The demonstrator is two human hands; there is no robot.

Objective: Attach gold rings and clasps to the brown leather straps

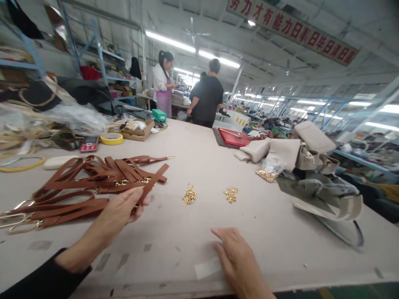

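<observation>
My left hand [124, 207] is closed on a brown leather strap [157, 176], whose free end points up and away to the right. Just beyond it lies a heap of brown straps [102, 174] with gold clasps and large oval rings. Over the front of the table, my right hand [233, 253] has its thumb and forefinger apart, and I see nothing between them. Ahead of the hands are two small piles of gold metal hardware, the left pile [189, 195] and the right pile [231, 194]. A pale rectangular patch [207, 268] shows beside my right hand.
Beige bags [283, 153], a plastic bag of gold pieces [267, 172] and a red pouch [233, 137] occupy the table's right side. Yellow tape [112, 138], a cardboard box [139, 131] and a green box [159, 116] are at back left. Two people [207, 97] stand beyond the table.
</observation>
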